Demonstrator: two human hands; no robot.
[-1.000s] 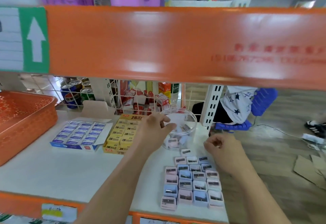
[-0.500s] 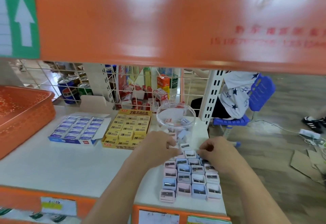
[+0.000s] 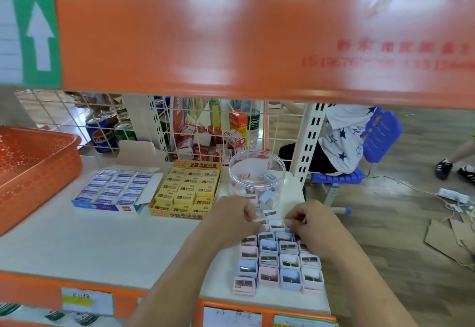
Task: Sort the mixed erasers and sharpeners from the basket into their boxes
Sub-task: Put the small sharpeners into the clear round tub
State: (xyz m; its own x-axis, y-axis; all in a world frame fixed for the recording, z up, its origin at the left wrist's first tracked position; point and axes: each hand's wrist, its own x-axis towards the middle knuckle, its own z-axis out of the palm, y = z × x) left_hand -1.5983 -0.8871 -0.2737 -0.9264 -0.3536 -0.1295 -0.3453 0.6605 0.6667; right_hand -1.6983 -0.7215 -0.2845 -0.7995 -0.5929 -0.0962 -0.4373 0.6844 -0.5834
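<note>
Pastel sharpeners [image 3: 280, 262] in rows, lower centre-right, on white shelf [image 3: 102, 244]. Your left hand [image 3: 231, 221] and right hand [image 3: 316, 229] at top row, fingers curled; cannot tell whether they pinch anything. Clear jar [image 3: 257, 172] just behind; orange basket [image 3: 38, 162] far left.

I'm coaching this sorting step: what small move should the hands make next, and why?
Probably lift one sharpener from the grid's far row into the clear jar: both the left hand and right hand curl there, and the open jar just behind already holds sharpeners.

Yellow eraser box [image 3: 186, 190] reads "2B"; green sign [image 3: 38, 36] bears an arrow.
</note>
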